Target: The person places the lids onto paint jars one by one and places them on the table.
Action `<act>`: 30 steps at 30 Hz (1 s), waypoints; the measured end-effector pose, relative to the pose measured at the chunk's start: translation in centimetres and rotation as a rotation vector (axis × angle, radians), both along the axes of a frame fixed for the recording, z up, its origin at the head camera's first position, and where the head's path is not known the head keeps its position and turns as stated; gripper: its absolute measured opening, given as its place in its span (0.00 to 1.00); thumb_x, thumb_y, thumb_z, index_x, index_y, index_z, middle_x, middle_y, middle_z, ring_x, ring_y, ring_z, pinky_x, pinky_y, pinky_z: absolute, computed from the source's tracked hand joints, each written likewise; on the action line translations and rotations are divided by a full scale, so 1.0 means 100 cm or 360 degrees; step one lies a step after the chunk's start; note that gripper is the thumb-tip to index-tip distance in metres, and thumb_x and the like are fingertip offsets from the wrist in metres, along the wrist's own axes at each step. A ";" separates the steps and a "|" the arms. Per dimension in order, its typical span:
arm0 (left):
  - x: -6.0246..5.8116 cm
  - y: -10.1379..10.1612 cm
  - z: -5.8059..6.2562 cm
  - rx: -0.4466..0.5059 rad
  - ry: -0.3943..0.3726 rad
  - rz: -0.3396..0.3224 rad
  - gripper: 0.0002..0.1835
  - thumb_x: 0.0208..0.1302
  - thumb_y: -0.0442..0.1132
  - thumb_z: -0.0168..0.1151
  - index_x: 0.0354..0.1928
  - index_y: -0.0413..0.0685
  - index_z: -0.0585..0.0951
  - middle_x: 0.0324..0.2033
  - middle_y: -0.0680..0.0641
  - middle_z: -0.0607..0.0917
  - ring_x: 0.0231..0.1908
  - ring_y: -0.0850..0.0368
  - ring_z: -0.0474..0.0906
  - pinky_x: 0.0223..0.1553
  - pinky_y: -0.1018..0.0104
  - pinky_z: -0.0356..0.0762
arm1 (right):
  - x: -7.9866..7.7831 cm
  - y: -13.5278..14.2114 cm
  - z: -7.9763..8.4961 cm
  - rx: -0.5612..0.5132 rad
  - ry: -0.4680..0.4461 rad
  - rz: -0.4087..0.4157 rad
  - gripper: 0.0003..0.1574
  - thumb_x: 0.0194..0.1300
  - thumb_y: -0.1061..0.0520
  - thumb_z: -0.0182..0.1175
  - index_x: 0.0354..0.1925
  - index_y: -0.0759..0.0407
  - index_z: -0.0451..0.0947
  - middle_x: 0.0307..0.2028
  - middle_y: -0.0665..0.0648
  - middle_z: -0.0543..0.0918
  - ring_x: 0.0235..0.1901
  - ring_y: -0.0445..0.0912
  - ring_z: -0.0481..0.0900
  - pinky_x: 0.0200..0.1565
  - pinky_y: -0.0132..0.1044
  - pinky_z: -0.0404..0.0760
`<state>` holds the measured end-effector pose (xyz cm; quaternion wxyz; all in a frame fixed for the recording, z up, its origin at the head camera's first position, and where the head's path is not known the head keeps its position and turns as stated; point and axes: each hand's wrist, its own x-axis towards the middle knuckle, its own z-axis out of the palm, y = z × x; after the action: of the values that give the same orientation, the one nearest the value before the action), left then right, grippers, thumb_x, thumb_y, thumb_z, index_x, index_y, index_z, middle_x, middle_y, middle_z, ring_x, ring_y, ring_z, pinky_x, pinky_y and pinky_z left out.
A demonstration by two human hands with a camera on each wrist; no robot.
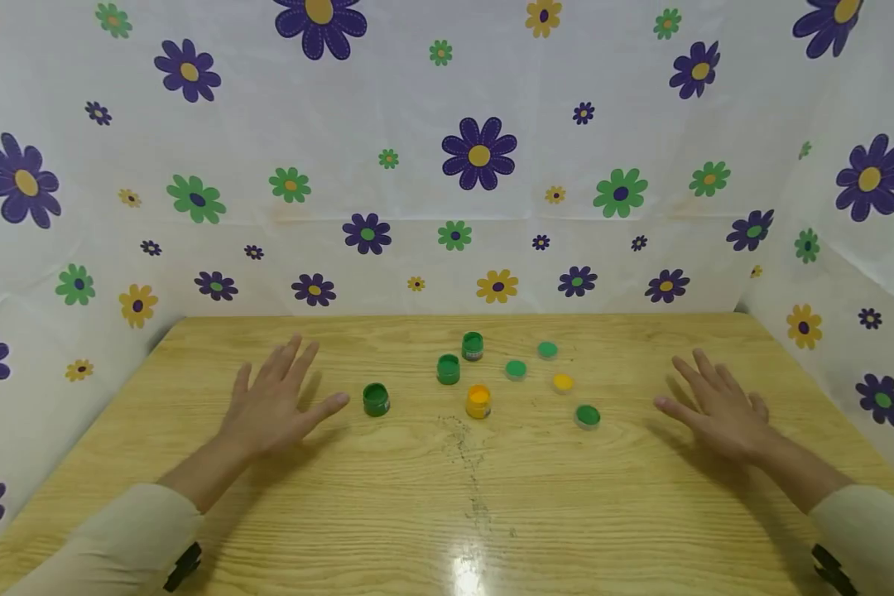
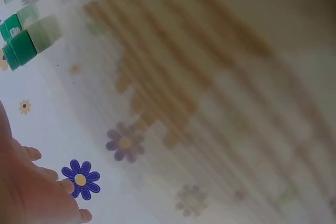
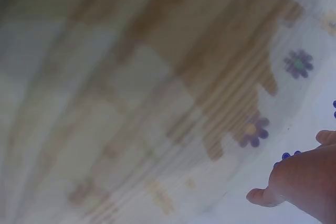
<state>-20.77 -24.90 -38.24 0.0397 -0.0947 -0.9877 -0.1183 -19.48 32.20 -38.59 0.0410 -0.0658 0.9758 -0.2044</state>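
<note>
My left hand (image 1: pixel 271 407) is held over the left of the table, fingers spread and holding nothing. Its thumb points at a dark green paint jar (image 1: pixel 376 400), apart from it. My right hand (image 1: pixel 718 411) is spread the same way on the right, nearest a green lid (image 1: pixel 587 415). Between the hands stand more uncapped jars: a green jar (image 1: pixel 449 370), another green jar (image 1: pixel 473 346) behind it and a yellow jar (image 1: pixel 478 402). Right of them lie a yellow lid (image 1: pixel 562 382) and two lighter green lids, one lid (image 1: pixel 516 369) nearer than the other lid (image 1: pixel 547 350).
The wooden table (image 1: pixel 328 513) has dark smudges (image 1: pixel 465 455) near its middle. A white flower-printed cloth (image 1: pixel 417 182) walls the back and both sides. In the left wrist view, green jars (image 2: pixel 21 48) show at the upper left, above the hand.
</note>
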 end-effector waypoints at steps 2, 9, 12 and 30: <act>0.000 0.002 0.001 0.0004 0.0012 -0.0008 0.54 0.63 0.75 0.46 0.79 0.46 0.49 0.79 0.37 0.46 0.76 0.32 0.43 0.68 0.26 0.31 | -0.001 -0.003 0.000 -0.0006 -0.0005 -0.0001 0.56 0.71 0.29 0.44 0.79 0.59 0.39 0.78 0.69 0.32 0.73 0.76 0.34 0.56 0.84 0.35; 0.000 0.011 0.004 0.0049 0.0021 -0.0023 0.53 0.64 0.74 0.48 0.79 0.47 0.50 0.79 0.38 0.47 0.76 0.35 0.44 0.69 0.27 0.32 | -0.006 -0.015 0.002 -0.0014 -0.0003 0.0014 0.55 0.71 0.28 0.44 0.79 0.59 0.42 0.78 0.69 0.34 0.73 0.75 0.36 0.57 0.83 0.37; 0.000 0.018 0.003 0.0076 0.0016 -0.0050 0.53 0.63 0.74 0.48 0.79 0.48 0.50 0.78 0.38 0.49 0.76 0.35 0.44 0.69 0.27 0.32 | -0.007 -0.021 0.002 -0.0004 0.0007 0.0020 0.55 0.71 0.28 0.45 0.79 0.59 0.44 0.78 0.70 0.36 0.73 0.75 0.37 0.58 0.83 0.38; -0.007 0.043 0.000 0.0098 0.0032 -0.0123 0.54 0.60 0.76 0.50 0.79 0.51 0.50 0.79 0.40 0.49 0.77 0.38 0.46 0.70 0.29 0.32 | -0.022 -0.056 0.005 -0.0028 -0.0011 0.0081 0.54 0.71 0.27 0.43 0.78 0.58 0.47 0.78 0.69 0.39 0.74 0.73 0.40 0.61 0.82 0.38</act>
<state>-21.49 -20.60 -38.20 0.0479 -0.1328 -0.9787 -0.1492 -21.71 26.60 -38.07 0.0491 -0.0903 0.9718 -0.2120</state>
